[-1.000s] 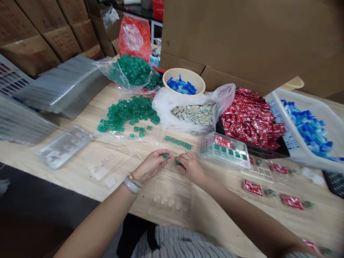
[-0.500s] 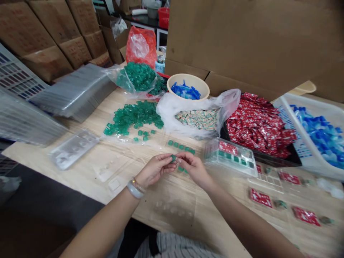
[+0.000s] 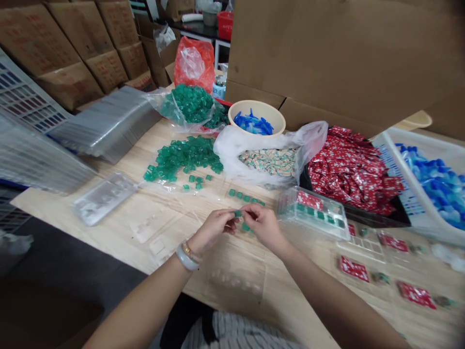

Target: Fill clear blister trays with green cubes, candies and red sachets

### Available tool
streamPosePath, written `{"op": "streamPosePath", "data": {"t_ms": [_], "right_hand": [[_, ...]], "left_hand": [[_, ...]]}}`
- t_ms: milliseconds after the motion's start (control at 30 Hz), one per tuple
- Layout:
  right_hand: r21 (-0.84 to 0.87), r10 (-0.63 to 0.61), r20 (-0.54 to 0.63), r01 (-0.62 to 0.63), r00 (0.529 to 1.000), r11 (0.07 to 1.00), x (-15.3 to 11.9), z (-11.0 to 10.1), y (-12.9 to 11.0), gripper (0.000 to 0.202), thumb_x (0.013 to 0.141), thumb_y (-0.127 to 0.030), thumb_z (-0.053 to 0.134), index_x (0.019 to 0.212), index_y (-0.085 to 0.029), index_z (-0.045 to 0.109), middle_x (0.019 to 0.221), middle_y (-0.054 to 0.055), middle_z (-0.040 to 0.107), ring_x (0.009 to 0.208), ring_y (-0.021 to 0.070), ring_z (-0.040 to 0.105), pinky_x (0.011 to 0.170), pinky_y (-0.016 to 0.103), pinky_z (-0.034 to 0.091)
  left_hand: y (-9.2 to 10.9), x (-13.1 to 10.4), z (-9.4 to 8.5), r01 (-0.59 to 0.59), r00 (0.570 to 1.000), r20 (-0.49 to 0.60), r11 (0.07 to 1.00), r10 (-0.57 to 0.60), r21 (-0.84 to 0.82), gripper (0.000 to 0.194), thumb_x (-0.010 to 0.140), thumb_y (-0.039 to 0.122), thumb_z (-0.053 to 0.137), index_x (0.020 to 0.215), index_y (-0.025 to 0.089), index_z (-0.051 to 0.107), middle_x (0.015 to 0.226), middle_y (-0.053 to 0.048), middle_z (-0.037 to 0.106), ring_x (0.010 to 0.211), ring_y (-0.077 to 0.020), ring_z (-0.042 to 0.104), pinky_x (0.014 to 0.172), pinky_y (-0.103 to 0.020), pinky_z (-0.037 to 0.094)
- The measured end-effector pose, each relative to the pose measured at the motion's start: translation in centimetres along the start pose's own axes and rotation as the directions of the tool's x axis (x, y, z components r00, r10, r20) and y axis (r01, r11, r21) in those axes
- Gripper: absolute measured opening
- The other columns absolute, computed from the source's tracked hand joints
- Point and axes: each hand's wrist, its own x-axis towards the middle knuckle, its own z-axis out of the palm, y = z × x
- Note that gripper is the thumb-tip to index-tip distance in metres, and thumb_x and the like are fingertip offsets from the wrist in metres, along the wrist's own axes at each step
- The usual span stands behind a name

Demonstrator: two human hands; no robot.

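Note:
My left hand (image 3: pixel 212 231) pinches a small green plastic square (image 3: pixel 237 213) between thumb and fingertips, above the table. Close against it, my right hand (image 3: pixel 264 225) is closed in a pinch at the square's right edge; what its fingertips hold is too small to make out. Just beyond my hands runs a row of green squares (image 3: pixel 246 198) on the tabletop, and more lie partly hidden under my right hand. Farther back is a loose pile of green squares (image 3: pixel 187 155). A white plastic bag (image 3: pixel 227 145) of small printed pieces (image 3: pixel 271 161) lies open to its right.
Clear trays (image 3: pixel 312 211) holding red packets and green squares stand right of my hands. A black bin of red packets (image 3: pixel 352 169) and a white basket (image 3: pixel 417 179) of blue pieces are behind. At left lie an empty clear tray (image 3: pixel 105 198) and stacked trays (image 3: pixel 109 121).
The green square has tilted in my left fingers and now shows more edge-on. Both hands stay together in nearly the same place; the whole view has shifted slightly.

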Motion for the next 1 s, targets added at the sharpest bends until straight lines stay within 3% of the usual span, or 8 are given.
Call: {"op": "streamPosePath", "data": {"t_ms": [267,367,500,567,633,767,867,1000], "right_hand": [[-0.092,-0.144,-0.013,0.142,0.990,0.986,-0.1,-0.2,-0.7,0.018,0.079,-0.019,0.044,0.084,-0.016,0.061,0.074,0.004,0.059,0.065,0.0121,0.053,0.059,0.023,0.042],[-0.201,-0.253,0.117,0.273,0.960,0.941,0.0,-0.7,-1.3,0.023,0.082,-0.017,0.040,0.091,-0.017,0.061,0.083,0.007,0.059,0.076,0.0140,0.055,0.068,0.025,0.044],[-0.331,-0.262,0.239,0.332,0.935,0.884,0.5,-1.0,-1.5,0.022,0.081,-0.016,0.039,0.084,-0.015,0.061,0.081,0.009,0.060,0.078,0.0169,0.056,0.072,0.030,0.044],[-0.250,-0.231,0.176,0.270,0.957,0.930,0.8,-1.0,-1.5,0.019,0.079,-0.017,0.041,0.080,-0.015,0.060,0.077,0.008,0.060,0.073,0.0157,0.055,0.068,0.029,0.044],[-0.001,-0.109,0.053,0.110,0.993,0.994,1.1,-0.9,-1.5,0.014,0.078,-0.021,0.044,0.077,-0.016,0.058,0.068,0.003,0.057,0.062,0.0122,0.053,0.059,0.025,0.043],[0.505,0.177,0.102,-0.204,0.979,0.839,0.9,-0.8,-1.5,0.017,0.072,-0.033,0.053,0.076,-0.017,0.053,0.060,-0.002,0.052,0.048,0.0075,0.046,0.046,0.021,0.039],[0.620,0.207,0.192,-0.282,0.959,0.732,0.3,-0.2,-1.4,0.016,0.068,-0.032,0.055,0.073,-0.017,0.053,0.060,-0.002,0.053,0.048,0.0073,0.047,0.046,0.021,0.039],[0.633,0.247,0.165,-0.295,0.955,0.716,0.0,0.9,-1.7,0.010,0.067,-0.025,0.050,0.063,-0.016,0.054,0.052,-0.003,0.049,0.048,0.0074,0.046,0.049,0.021,0.038]], "left_hand": [[0.3,0.2,0.5,-0.197,0.974,-0.041,0.917,0.224,0.348,0.027,0.067,0.018,0.045,0.083,0.011,0.066,0.054,0.002,0.050,0.046,-0.0077,0.043,0.045,-0.020,0.036],[0.5,-0.1,0.3,-0.214,0.970,-0.007,0.870,0.242,0.444,0.028,0.069,0.019,0.042,0.081,0.012,0.066,0.049,0.003,0.047,0.043,-0.0072,0.040,0.043,-0.019,0.033],[1.1,-0.5,0.2,-0.206,0.973,0.020,0.827,0.230,0.523,0.023,0.068,0.018,0.042,0.071,0.013,0.064,0.047,0.004,0.045,0.042,-0.0064,0.039,0.042,-0.018,0.031],[1.5,-0.6,0.2,-0.191,0.975,0.008,0.826,0.220,0.531,0.021,0.067,0.017,0.043,0.069,0.013,0.064,0.046,0.004,0.044,0.042,-0.0061,0.039,0.042,-0.018,0.031],[1.9,-0.7,0.2,-0.142,0.983,-0.025,0.851,0.179,0.506,0.022,0.066,0.015,0.043,0.073,0.013,0.064,0.047,0.004,0.046,0.040,-0.0058,0.039,0.041,-0.018,0.031],[2.2,-0.8,0.0,-0.094,0.989,-0.076,0.938,0.125,0.333,0.022,0.066,0.017,0.049,0.084,0.012,0.062,0.054,0.002,0.052,0.043,-0.0058,0.044,0.042,-0.017,0.035],[2.4,-0.9,-0.1,-0.132,0.979,-0.139,0.985,0.147,0.114,0.020,0.066,0.020,0.054,0.084,0.013,0.057,0.063,0.000,0.057,0.050,-0.0069,0.051,0.048,-0.019,0.041],[2.5,-0.8,0.0,-0.144,0.975,-0.168,0.989,0.147,0.027,0.016,0.066,0.020,0.055,0.080,0.014,0.052,0.063,0.000,0.057,0.052,-0.0073,0.053,0.051,-0.020,0.042]]}}
